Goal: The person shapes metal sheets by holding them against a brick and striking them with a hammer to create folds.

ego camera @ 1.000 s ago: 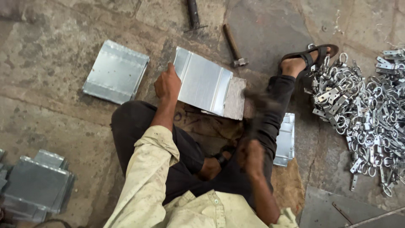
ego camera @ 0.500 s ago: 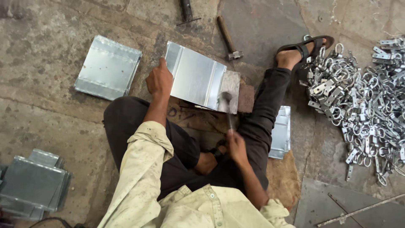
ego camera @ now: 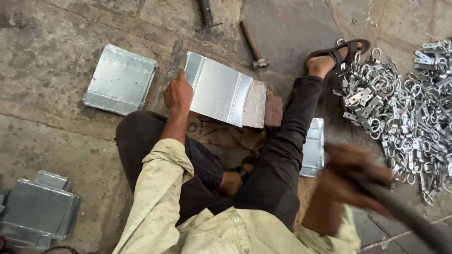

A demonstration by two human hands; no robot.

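Left hand (ego camera: 177, 95) pinned the metal sheet (ego camera: 217, 89) flat over the block (ego camera: 254, 104) to steady it, while right hand (ego camera: 351, 178), blurred, had fingers wrapped around a dark handle (ego camera: 405, 211).

Left hand (ego camera: 177, 96) flat; right hand (ego camera: 354, 178) fisted, raised.

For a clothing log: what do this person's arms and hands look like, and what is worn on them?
Both arms wear loose, pale yellow-cream sleeves with grubby marks, the left one rolled near the elbow. The left hand is bare, with no glove. The right hand is blurred; no glove shows.
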